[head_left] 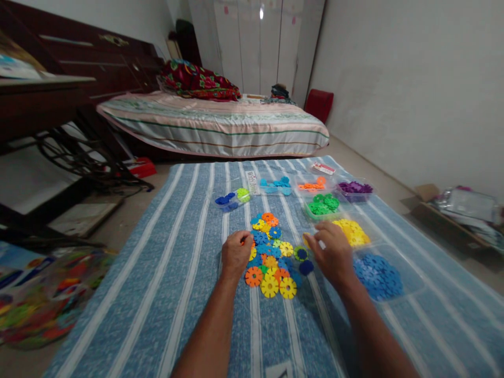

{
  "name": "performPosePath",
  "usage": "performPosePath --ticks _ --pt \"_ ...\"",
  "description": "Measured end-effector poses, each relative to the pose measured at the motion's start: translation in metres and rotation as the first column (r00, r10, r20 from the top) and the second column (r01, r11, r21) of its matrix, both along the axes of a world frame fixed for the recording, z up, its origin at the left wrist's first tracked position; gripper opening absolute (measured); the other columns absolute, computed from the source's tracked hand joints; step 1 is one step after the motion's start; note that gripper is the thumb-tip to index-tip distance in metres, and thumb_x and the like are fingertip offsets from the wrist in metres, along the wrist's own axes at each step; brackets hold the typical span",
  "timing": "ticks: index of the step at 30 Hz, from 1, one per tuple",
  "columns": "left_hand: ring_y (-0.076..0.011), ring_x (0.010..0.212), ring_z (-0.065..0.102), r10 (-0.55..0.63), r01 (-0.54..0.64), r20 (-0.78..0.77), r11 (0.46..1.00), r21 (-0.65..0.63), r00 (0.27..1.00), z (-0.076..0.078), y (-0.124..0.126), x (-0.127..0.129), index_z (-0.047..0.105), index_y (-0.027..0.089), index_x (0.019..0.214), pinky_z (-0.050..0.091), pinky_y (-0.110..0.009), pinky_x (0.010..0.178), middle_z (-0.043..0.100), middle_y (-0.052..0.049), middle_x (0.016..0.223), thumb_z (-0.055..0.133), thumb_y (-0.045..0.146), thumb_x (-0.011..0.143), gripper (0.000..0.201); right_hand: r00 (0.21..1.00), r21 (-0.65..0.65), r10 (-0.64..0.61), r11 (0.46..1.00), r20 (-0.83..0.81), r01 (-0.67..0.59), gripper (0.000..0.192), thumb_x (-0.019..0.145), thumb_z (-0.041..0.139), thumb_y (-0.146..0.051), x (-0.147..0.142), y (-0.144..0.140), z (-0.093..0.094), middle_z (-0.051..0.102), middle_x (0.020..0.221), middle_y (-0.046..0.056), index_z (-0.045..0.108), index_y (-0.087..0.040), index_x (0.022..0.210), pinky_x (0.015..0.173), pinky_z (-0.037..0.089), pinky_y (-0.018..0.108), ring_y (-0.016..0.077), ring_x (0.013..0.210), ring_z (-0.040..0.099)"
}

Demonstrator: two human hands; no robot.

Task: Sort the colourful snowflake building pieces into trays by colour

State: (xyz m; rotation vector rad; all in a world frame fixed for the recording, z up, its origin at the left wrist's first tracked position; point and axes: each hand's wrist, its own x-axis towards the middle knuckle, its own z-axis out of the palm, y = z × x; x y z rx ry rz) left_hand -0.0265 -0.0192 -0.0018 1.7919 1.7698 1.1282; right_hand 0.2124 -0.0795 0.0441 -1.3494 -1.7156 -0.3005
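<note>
A mixed pile of notched plastic discs (270, 261) in yellow, blue and orange lies on the striped cloth. At its left edge, my left hand (236, 255) is closed with fingertips together; what they hold, if anything, is hidden. To the right of the pile, my right hand (334, 253) pinches a yellow notched disc (306, 239), of which only an edge shows. Two dark blue discs lie between pile and right hand, one (306, 268) nearer me. Beyond the right hand are yellow discs (352, 232) in a clear tray, with blue discs (378, 277) in another closer to me.
Further clear containers hold green discs (323, 205), purple discs (355, 189), orange discs (313, 185), light blue discs (277, 185) and dark blue discs (225, 199). A bed (220, 123) stands behind. A bag of colourful pieces (51, 299) lies left, a cardboard box (452, 220) right.
</note>
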Motion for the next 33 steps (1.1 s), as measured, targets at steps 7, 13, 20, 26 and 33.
performPosePath --ticks 7,13,20,26,33 --pt "-0.019 0.083 0.065 -0.007 0.007 0.004 1.0 -0.001 1.0 0.001 0.001 -0.001 0.069 0.021 0.077 0.049 -0.03 0.079 0.071 -0.003 0.082 0.052 0.034 0.079 0.021 0.895 0.072 -0.42 0.908 0.151 0.413 0.025 0.086 0.057 -0.03 0.062 0.014 0.024 0.059 0.071 0.008 0.054 -0.02 0.064 0.07 0.038 0.036 0.0219 0.074 0.052" --pt "-0.0195 0.083 0.065 0.0 0.0 0.0 1.0 0.007 1.0 0.002 0.001 -0.001 0.068 0.022 0.076 0.05 -0.03 0.079 0.071 -0.003 0.082 0.051 0.034 0.079 0.021 0.923 -0.004 -0.349 0.935 0.164 0.354 0.022 0.088 0.053 -0.029 0.04 0.004 0.002 0.057 0.068 0.006 0.056 -0.019 0.069 0.067 0.034 0.034 0.0204 0.069 0.049" --pt "-0.0196 0.083 0.065 -0.005 0.005 0.017 1.0 0.002 1.0 0.001 0.001 -0.001 0.068 0.02 0.076 0.049 -0.031 0.08 0.071 -0.003 0.083 0.052 0.034 0.078 0.021 0.988 -0.231 0.145 0.965 0.061 -0.128 0.019 0.09 0.05 -0.023 -0.028 -0.015 -0.022 0.058 0.074 0.005 0.056 -0.021 0.071 0.071 0.041 0.031 0.0185 0.077 0.053" --pt "-0.0183 0.079 0.065 -0.005 0.005 0.022 1.0 0.003 1.0 0.004 -0.001 0.001 0.068 0.021 0.074 0.049 -0.029 0.078 0.071 -0.003 0.08 0.052 0.032 0.079 0.02 0.954 -0.304 0.299 0.911 0.023 -0.278 0.016 0.087 0.057 -0.035 -0.041 -0.021 -0.037 0.06 0.089 0.008 0.062 -0.02 0.085 0.085 0.046 0.038 0.0233 0.098 0.054" --pt "-0.0177 0.081 0.064 -0.002 0.002 0.0 1.0 0.011 1.0 0.001 -0.001 0.002 0.068 0.02 0.077 0.049 -0.029 0.079 0.071 -0.003 0.081 0.052 0.03 0.08 0.019 0.934 -0.316 0.357 0.888 0.018 -0.333 0.025 0.082 0.062 -0.039 -0.047 -0.028 -0.045 0.061 0.109 0.011 0.064 -0.02 0.097 0.097 0.041 0.045 0.0279 0.115 0.049"
